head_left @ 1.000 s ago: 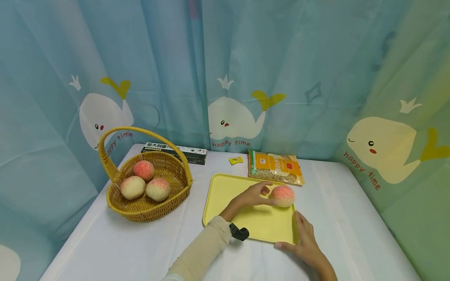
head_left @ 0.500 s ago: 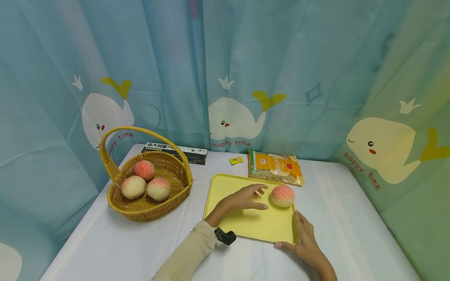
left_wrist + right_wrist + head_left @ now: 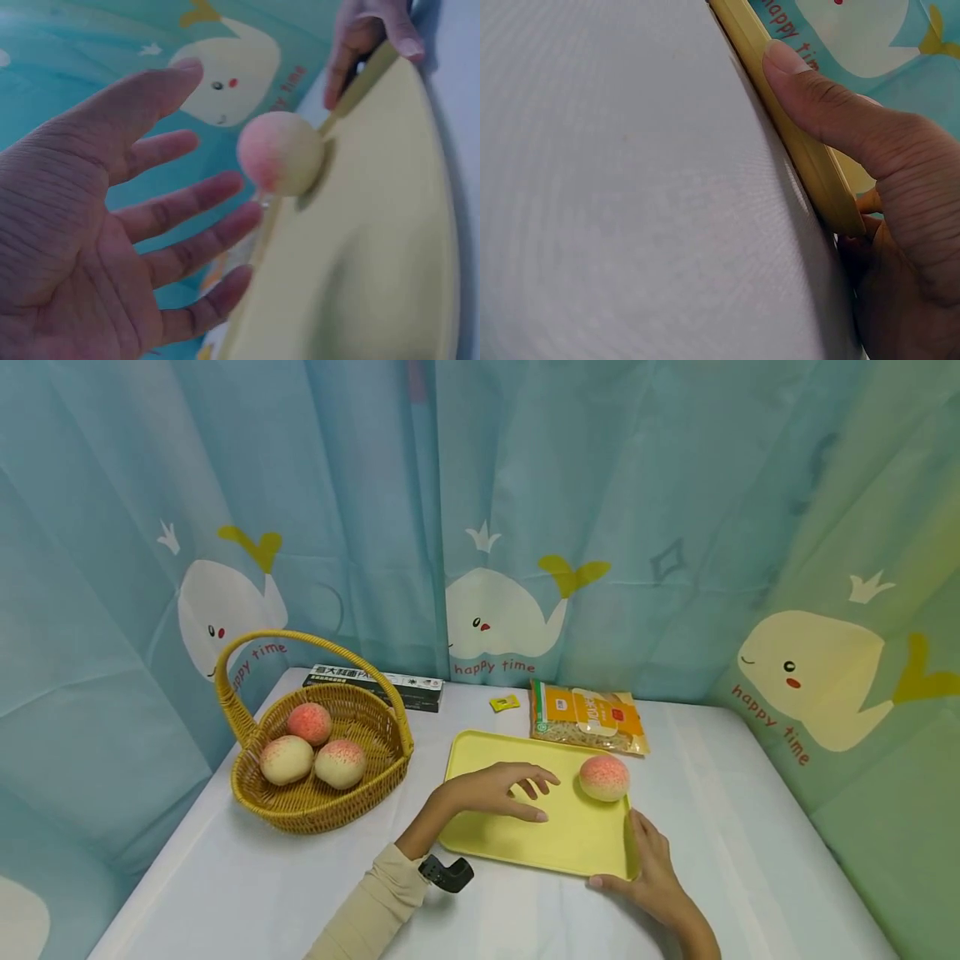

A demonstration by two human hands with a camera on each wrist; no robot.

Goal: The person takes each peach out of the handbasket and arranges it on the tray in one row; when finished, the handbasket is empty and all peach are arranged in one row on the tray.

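A pink-and-cream peach (image 3: 603, 777) (image 3: 281, 153) lies on the far right part of a yellow tray (image 3: 495, 833) (image 3: 375, 247). My left hand (image 3: 501, 791) (image 3: 120, 225) hovers over the tray's middle, to the left of the peach, fingers spread and holding nothing. My right hand (image 3: 651, 872) (image 3: 870, 142) grips the tray's near right corner (image 3: 795, 142), thumb along the rim. A wicker basket (image 3: 300, 810) at the left holds three more peaches (image 3: 315, 750).
A noodle packet (image 3: 587, 717), a small yellow sachet (image 3: 503, 702) and a dark long box (image 3: 382, 683) lie behind the tray and basket. Whale-print curtains close in the white table (image 3: 247, 885) on three sides.
My left hand let go of the peach on the tray and drew back to the left, fingers opening. The right hand kept its hold on the tray's corner.
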